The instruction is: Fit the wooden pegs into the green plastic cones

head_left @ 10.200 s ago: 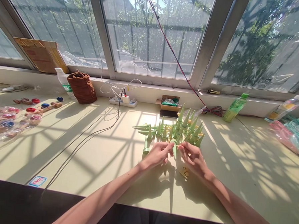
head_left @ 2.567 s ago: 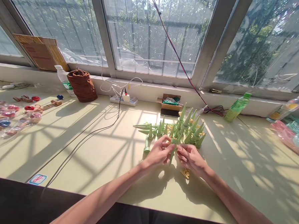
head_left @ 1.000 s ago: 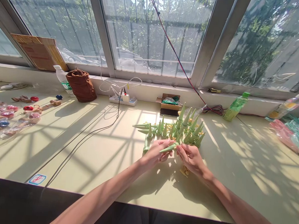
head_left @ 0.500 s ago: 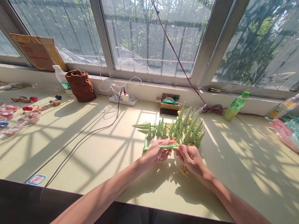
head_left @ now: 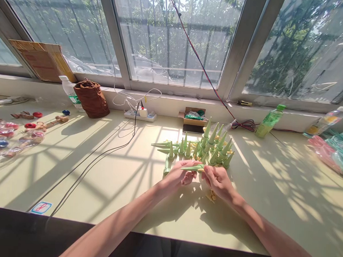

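Compared with the frame taken 2.6 seconds earlier, the green cone (head_left: 191, 168) has swung from a tip-down position to a nearly level one, while both hands remain in about the same place above the counter (head_left: 99, 193). The long axis of the cone now runs left to right across the person's front: the narrow tip points left, over the left hand (head_left: 178, 175), and the wide end points right, where it meets the right hand (head_left: 219, 181). The right hand is therefore the nearer to the wide end, and the left lies along the tapering part.

The hands are close together, both clamped on the cone. The left has its fingers curled, some behind the cone and others bent below it; its exact contact is partly hidden. The right pinches the wide end between thumb and forefinger, its other fingers folded under. A small yellow piece (head_left: 200, 170) shows at this end; how it is seated cannot be told. Both forearms enter from the near edge and converge on the cone.

Directly beyond the hands stands a cluster of green cones (head_left: 213, 137), mostly tip-up, with further cones lying flat at its left side. Loose yellow pieces (head_left: 212, 197) rest on the counter just below the right hand. An open box (head_left: 195, 111) lies behind the cluster.
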`<move>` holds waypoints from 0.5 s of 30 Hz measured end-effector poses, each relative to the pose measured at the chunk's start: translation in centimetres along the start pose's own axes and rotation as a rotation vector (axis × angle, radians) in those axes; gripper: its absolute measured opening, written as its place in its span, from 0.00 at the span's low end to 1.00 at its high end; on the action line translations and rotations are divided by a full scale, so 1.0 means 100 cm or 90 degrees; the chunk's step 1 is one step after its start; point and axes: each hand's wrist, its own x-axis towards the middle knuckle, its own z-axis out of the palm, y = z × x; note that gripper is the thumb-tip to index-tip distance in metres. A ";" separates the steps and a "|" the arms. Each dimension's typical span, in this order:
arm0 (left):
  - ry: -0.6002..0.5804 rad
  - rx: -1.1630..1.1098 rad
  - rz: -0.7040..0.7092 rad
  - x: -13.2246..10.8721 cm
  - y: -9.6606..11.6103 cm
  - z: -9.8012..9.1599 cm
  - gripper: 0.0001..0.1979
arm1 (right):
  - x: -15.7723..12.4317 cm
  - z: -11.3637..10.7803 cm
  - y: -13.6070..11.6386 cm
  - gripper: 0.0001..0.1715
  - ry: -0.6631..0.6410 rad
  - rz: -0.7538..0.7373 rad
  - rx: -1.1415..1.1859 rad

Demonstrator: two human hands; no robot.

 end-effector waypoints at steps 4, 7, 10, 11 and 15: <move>0.019 -0.013 0.006 0.003 -0.004 -0.001 0.17 | 0.002 0.000 -0.003 0.30 0.010 -0.007 -0.005; 0.055 -0.003 0.022 0.005 -0.006 -0.003 0.20 | 0.003 -0.001 -0.003 0.31 0.018 0.034 0.022; 0.068 0.043 0.074 0.005 -0.007 -0.003 0.24 | 0.004 -0.001 -0.001 0.32 0.015 0.094 0.065; 0.061 0.064 0.094 0.005 -0.007 -0.002 0.24 | 0.005 -0.001 0.001 0.32 0.012 0.106 0.080; 0.043 0.187 0.158 0.004 -0.008 0.000 0.20 | 0.005 0.000 0.007 0.33 -0.022 0.139 0.135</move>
